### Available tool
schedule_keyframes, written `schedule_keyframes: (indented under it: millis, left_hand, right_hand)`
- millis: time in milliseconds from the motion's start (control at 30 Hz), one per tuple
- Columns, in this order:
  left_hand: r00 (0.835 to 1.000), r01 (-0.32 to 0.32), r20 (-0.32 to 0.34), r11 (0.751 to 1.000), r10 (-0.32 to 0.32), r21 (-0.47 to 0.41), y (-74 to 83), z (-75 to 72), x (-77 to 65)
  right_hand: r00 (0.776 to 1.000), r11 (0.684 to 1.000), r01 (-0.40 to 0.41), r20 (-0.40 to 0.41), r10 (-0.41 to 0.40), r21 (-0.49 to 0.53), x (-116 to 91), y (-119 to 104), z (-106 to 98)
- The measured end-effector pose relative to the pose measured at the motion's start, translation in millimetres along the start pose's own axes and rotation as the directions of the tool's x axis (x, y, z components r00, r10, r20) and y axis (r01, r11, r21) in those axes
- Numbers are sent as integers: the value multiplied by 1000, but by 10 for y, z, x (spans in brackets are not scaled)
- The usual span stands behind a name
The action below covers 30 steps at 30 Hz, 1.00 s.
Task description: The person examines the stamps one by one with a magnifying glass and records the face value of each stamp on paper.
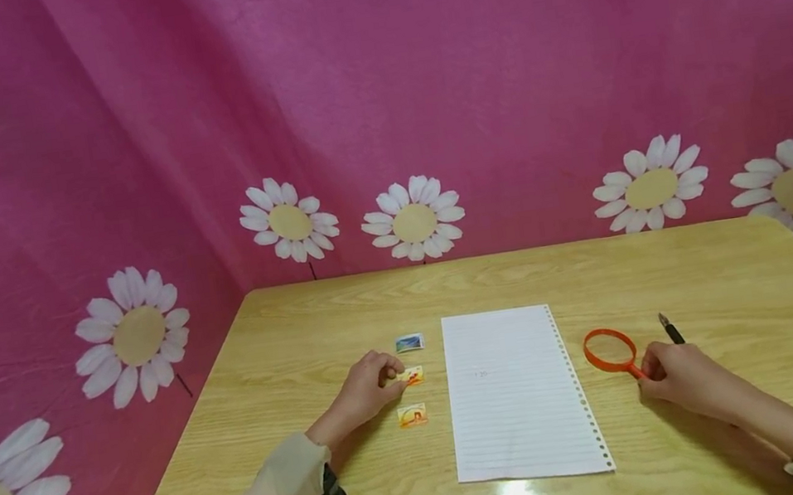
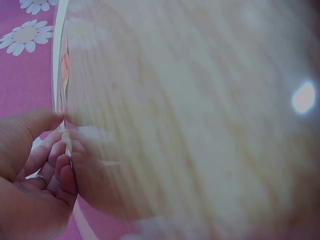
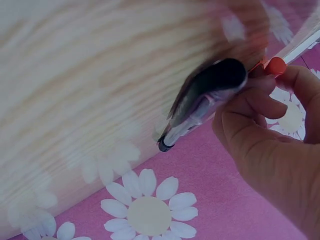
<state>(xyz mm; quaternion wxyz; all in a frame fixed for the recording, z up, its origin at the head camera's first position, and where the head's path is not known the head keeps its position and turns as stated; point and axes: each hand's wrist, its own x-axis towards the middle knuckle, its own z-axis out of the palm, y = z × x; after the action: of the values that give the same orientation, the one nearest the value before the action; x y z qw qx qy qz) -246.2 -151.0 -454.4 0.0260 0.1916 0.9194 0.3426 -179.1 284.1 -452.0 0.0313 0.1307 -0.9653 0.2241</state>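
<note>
My left hand (image 1: 369, 385) rests at the middle stamp (image 1: 413, 376), a yellow and red one, pinching its left edge between thumb and forefinger. In the left wrist view the thumb (image 2: 42, 121) reaches the tabletop with the other fingers bent below it. A blue stamp (image 1: 410, 343) lies farther off and another yellow-red stamp (image 1: 412, 415) nearer. On the right, my right hand (image 1: 688, 380) grips the handle of a red magnifying glass (image 1: 637, 370). A dark fountain pen (image 1: 672, 330) lies just beyond that hand, its nib pointing away and its rear part hidden by the hand.
A lined sheet of paper (image 1: 514, 433) with holes down its right edge lies between the hands, bearing a small faint mark. The wooden table (image 1: 345, 313) ends at a pink curtain (image 1: 495, 84) printed with daisies. Light glares on the table's near side.
</note>
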Motion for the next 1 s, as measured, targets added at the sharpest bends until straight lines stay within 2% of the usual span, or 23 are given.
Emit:
schedule_keyframes:
  millis: [267, 533, 733, 1000]
  left_hand:
    - [1000, -6, 10, 1000, 6, 9, -18, 1, -1]
    - [1000, -10, 30, 1000, 10, 9, -37, -6, 1]
    - [999, -12, 30, 1000, 12, 6, -42, -1, -5]
    - [999, -4, 37, 1000, 4, 12, -42, -3, 3]
  right_hand:
    - [1000, 999, -13, -16, 14, 44, -21, -32, -10]
    - [996, 998, -13, -82, 18, 68, -24, -62, -44]
    - [984, 998, 45, -172, -36, 49, -25, -59, -46]
    - [950, 989, 147, -284, -134, 26, 8, -20, -52]
